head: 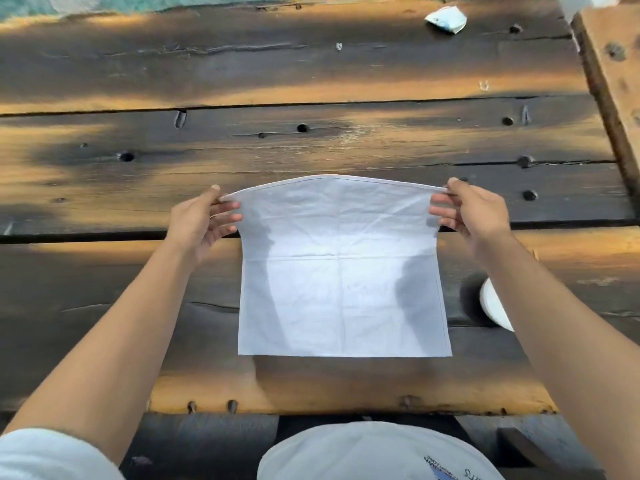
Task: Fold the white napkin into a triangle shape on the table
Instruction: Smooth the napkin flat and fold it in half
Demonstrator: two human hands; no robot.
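left hand (201, 220) and right hand (467, 213) each pinching a far corner of the white napkin (343, 278), lifted taut above the wooden table (311, 74), spare fingers spread apart.

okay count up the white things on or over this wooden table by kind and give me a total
Napkin, held by left hand and right hand: 1
Crumpled scrap: 1
Round object, partly hidden: 1
Total: 3

Both hands pinch the white napkin's (341, 271) far corners, left hand (201, 223) and right hand (471, 213). Its far edge is raised. The near edge lies by the surface's (311, 74) near edge.
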